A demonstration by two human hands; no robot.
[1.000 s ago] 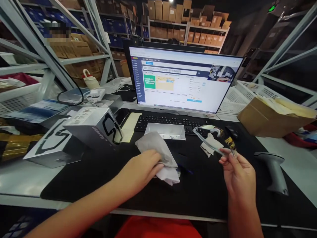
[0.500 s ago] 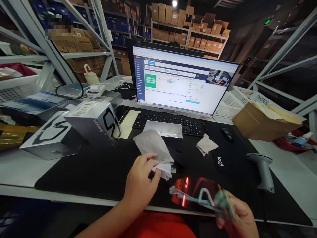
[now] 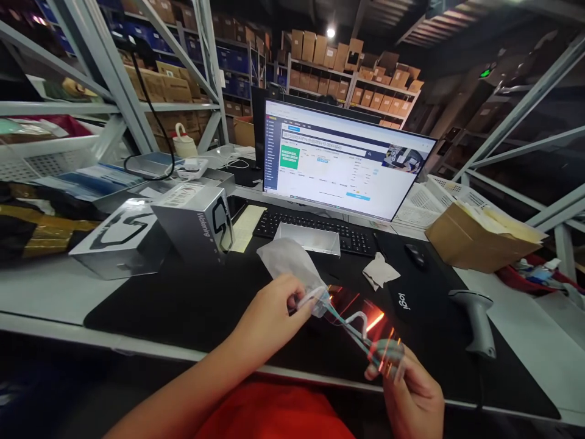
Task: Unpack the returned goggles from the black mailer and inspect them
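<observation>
A pale grey-white pouch (image 3: 292, 265) is gripped near its mouth by my left hand (image 3: 276, 308), the thumb and fingers closed on the edge. My right hand (image 3: 414, 387) holds sports sunglasses (image 3: 361, 320) by one end. Their lens is reddish orange and mirrored, with a pale nose piece and light teal temples. The far end of the glasses meets the mouth of the pouch; how deep it sits inside I cannot tell. Behind the pouch stands an open white box tray (image 3: 311, 239) against the keyboard. A crumpled light cloth (image 3: 380, 271) lies right of it.
Two grey product boxes (image 3: 194, 222) stand at left. A monitor (image 3: 342, 158) rises behind the keyboard (image 3: 292, 222). On the right are a mouse (image 3: 414, 256), a barcode scanner (image 3: 475, 320) and a cardboard box (image 3: 475, 238) of papers. A black mat (image 3: 183, 311) covers the desk.
My right hand has brought the sunglasses left and up, so their far end now meets the pouch mouth. My left hand still grips the pouch. The view has shifted slightly.
</observation>
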